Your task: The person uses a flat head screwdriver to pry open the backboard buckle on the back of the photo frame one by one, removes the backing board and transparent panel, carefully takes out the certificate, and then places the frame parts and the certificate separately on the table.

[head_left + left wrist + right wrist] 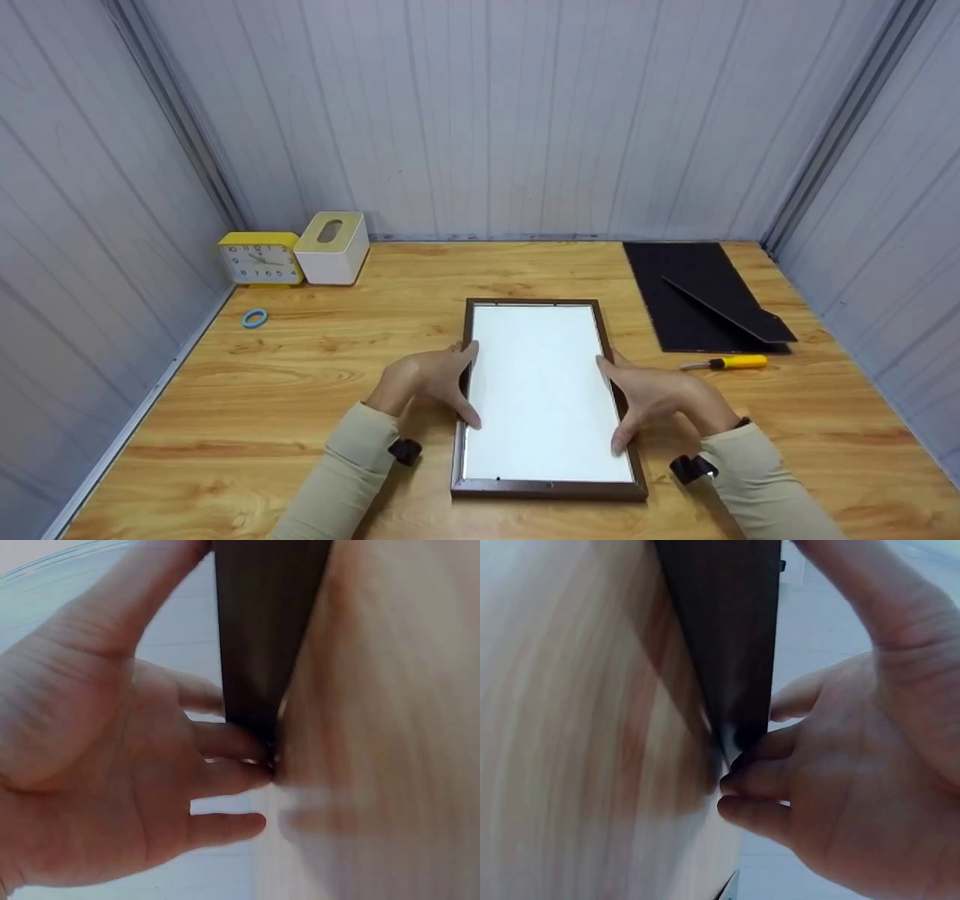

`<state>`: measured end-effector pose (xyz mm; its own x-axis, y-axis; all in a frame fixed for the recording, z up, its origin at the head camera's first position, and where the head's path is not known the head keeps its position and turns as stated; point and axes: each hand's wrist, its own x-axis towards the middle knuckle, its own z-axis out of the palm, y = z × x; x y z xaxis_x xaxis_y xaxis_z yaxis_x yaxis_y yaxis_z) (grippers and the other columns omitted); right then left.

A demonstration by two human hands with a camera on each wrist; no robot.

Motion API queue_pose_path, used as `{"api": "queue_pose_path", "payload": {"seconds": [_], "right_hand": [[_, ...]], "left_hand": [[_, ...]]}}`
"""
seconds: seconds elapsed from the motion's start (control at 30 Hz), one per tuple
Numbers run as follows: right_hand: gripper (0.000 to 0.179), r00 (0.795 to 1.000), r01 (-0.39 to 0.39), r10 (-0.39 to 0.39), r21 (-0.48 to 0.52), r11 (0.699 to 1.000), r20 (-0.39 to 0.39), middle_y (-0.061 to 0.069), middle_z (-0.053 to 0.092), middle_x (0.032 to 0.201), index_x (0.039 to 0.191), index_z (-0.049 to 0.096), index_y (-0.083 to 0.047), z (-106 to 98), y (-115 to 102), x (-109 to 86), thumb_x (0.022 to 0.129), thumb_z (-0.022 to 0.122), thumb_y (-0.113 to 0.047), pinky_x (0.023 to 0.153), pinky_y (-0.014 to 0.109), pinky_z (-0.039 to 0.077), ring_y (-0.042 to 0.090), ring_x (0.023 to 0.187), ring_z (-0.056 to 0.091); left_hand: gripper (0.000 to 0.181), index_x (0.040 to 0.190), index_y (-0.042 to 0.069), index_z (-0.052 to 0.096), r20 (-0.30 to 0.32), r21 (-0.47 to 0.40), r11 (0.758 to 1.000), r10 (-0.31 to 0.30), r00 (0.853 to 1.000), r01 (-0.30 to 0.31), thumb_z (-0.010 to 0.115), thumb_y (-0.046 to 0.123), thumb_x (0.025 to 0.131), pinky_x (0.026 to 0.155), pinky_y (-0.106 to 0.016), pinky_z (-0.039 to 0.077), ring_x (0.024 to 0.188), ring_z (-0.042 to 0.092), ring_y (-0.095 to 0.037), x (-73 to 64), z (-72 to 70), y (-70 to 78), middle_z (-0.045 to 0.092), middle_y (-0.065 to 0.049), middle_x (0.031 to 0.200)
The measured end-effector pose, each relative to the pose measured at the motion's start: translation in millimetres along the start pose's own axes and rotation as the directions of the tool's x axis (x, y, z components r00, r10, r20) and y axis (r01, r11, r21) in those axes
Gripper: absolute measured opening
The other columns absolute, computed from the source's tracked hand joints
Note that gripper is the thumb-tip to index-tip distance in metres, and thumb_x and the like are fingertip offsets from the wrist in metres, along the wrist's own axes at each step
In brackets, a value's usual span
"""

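A brown picture frame [551, 491] lies flat at the front middle of the table, with a white panel [544, 394] filling its inside. My left hand [427, 377] grips the frame's left side, thumb over the top edge. Opposite it, my right hand [654, 391] holds the right side in the same way. In the left wrist view, fingertips [251, 780] reach the lower edge of the frame's dark side [266, 630], close to the tabletop. The right wrist view has fingertips [739, 784] at the bottom of the other dark side [727, 630].
Black boards [671, 300] lie at the back right, one tilted across another. A yellow-handled screwdriver [739, 362] is just in front of them. At the back left stand a yellow clock [262, 259] and a tissue box [334, 259], with a blue ring [254, 319] nearer. Panel walls [480, 120] enclose the table.
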<state>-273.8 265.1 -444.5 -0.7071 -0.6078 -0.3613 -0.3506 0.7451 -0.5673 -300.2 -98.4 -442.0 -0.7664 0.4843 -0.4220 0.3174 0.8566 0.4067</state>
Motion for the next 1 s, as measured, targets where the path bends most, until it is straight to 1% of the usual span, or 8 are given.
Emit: {"api": "queue_pose_path", "payload": {"seconds": [0.07, 0.2, 0.33, 0.47, 0.63, 0.73, 0.83, 1.0], "right_hand": [[0.144, 1.0, -0.013, 0.013, -0.033, 0.999, -0.002, 0.037, -0.015, 0.157, 0.156, -0.004, 0.007, 0.2, -2.1, -1.5, 0.064, 0.091, -0.052, 0.118, 0.056, 0.015, 0.045, 0.148, -0.001], [0.145, 1.0, -0.027, 0.026, -0.052, 0.998, -0.011, 0.036, -0.014, 0.157, 0.157, -0.003, 0.006, 0.4, -3.8, -2.7, 0.064, 0.091, -0.053, 0.118, 0.055, 0.016, 0.045, 0.148, -0.002], [0.144, 1.0, -0.024, 0.024, -0.026, 0.999, 0.005, 0.036, -0.014, 0.157, 0.156, -0.004, 0.007, 0.5, -4.5, -1.9, 0.065, 0.091, -0.052, 0.117, 0.057, 0.017, 0.046, 0.148, -0.003], [0.144, 0.999, -0.036, 0.036, -0.009, 0.999, 0.006, 0.035, -0.013, 0.158, 0.157, -0.004, 0.006, 1.2, -5.6, -0.2, 0.065, 0.092, -0.05, 0.117, 0.056, 0.016, 0.045, 0.148, -0.002], [0.144, 0.999, -0.05, 0.05, 0.001, 0.999, 0.001, 0.034, -0.011, 0.159, 0.157, -0.003, 0.004, 1.2, -6.6, 0.6, 0.063, 0.093, -0.049, 0.118, 0.055, 0.016, 0.043, 0.149, -0.001], [0.143, 0.997, -0.072, 0.072, 0.023, 0.997, -0.001, 0.032, -0.01, 0.16, 0.158, -0.002, 0.002, 1.5, -7.8, 0.4, 0.063, 0.093, -0.049, 0.118, 0.054, 0.016, 0.041, 0.149, 0.001], [0.142, 0.996, -0.085, 0.086, 0.034, 0.996, -0.02, 0.031, -0.008, 0.16, 0.158, 0.001, 0.002, 1.9, -8.6, 0.3, 0.063, 0.093, -0.048, 0.119, 0.053, 0.016, 0.04, 0.149, 0.003], [0.142, 0.996, -0.076, 0.077, 0.033, 0.997, -0.046, 0.032, -0.002, 0.16, 0.158, 0.003, 0.004, 1.8, -8.5, -0.1, 0.062, 0.094, -0.047, 0.119, 0.052, 0.017, 0.039, 0.149, 0.008]], "left_hand": [[0.141, 0.162, 0.011, 0.004, -0.011, -0.015, 1.0, 0.015, 1.0, -0.016, 0.084, 0.068, 0.061, 0.121, -0.043, 0.014, 0.151, 0.009, -0.029, -0.5, 1.5, -1.0, 0.007, -0.021, 0.164], [0.141, 0.162, 0.01, 0.005, -0.027, -0.014, 0.999, 0.031, 0.999, -0.031, 0.084, 0.068, 0.062, 0.12, -0.043, 0.015, 0.151, 0.01, -0.029, -1.9, 3.7, -1.1, 0.008, -0.021, 0.164], [0.14, 0.162, 0.009, 0.006, -0.026, 0.023, 1.0, 0.019, 0.999, -0.019, 0.084, 0.069, 0.062, 0.12, -0.043, 0.018, 0.151, 0.013, -0.029, -3.9, 4.7, 0.0, 0.011, -0.021, 0.164], [0.14, 0.162, 0.01, 0.008, -0.034, 0.048, 0.999, 0.009, 0.999, -0.007, 0.083, 0.071, 0.06, 0.12, -0.043, 0.018, 0.15, 0.016, -0.029, -5.9, 4.8, 0.1, 0.015, -0.021, 0.163], [0.141, 0.162, 0.01, 0.009, -0.036, 0.045, 0.999, -0.008, 0.999, 0.009, 0.083, 0.072, 0.059, 0.12, -0.043, 0.019, 0.15, 0.017, -0.029, -5.8, 4.0, 0.2, 0.015, -0.019, 0.164], [0.14, 0.162, 0.01, 0.01, -0.039, 0.046, 0.999, -0.003, 0.999, 0.005, 0.084, 0.072, 0.059, 0.12, -0.043, 0.019, 0.15, 0.018, -0.029, -5.1, 3.6, 0.1, 0.017, -0.019, 0.163], [0.14, 0.161, 0.01, 0.012, -0.048, 0.052, 0.999, 0.006, 0.999, -0.003, 0.084, 0.071, 0.059, 0.12, -0.043, 0.019, 0.15, 0.018, -0.029, -4.7, 3.0, 0.3, 0.018, -0.019, 0.163], [0.139, 0.161, 0.009, 0.013, -0.052, 0.044, 0.999, 0.006, 0.999, -0.004, 0.085, 0.07, 0.058, 0.12, -0.043, 0.019, 0.15, 0.019, -0.03, -4.5, 2.8, 1.3, 0.018, -0.019, 0.163]]}}
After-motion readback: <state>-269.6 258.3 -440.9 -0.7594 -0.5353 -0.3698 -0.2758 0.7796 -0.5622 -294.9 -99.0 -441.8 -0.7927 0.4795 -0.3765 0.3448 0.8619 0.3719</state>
